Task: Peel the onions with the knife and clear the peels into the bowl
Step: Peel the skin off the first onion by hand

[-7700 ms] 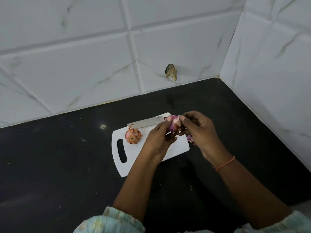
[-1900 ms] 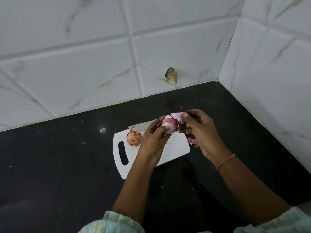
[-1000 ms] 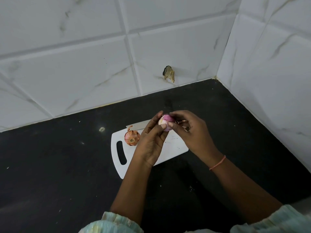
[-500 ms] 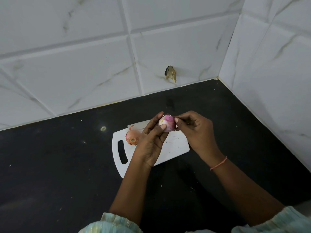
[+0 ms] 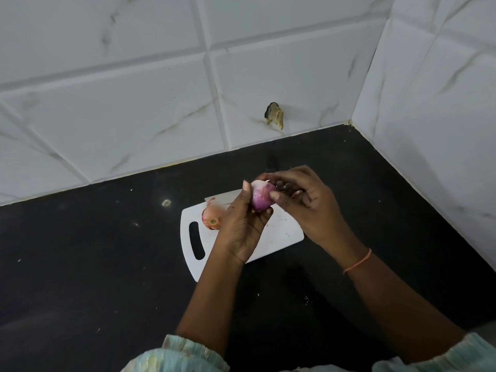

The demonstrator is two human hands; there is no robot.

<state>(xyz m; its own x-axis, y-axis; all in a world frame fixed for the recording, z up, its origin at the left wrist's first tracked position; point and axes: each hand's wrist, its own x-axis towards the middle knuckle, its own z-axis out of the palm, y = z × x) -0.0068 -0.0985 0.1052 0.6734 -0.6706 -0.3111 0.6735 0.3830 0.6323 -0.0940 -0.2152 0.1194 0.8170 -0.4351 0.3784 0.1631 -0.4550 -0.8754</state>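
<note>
Both hands grasp the peeled red onion (image 5: 261, 196), left hand (image 5: 243, 226) cupping below, right hand (image 5: 303, 202) pinching its upper right side.

The left hand (image 5: 243, 224) covers the underside of the onion (image 5: 261, 196) it holds, and most of the knife (image 5: 218, 196) lying just behind the grip. The right hand (image 5: 303, 205) hides the onion's far side and the board's (image 5: 279, 232) back corner. Both sleeves (image 5: 174, 358) are cut off by the bottom edge.
</note>
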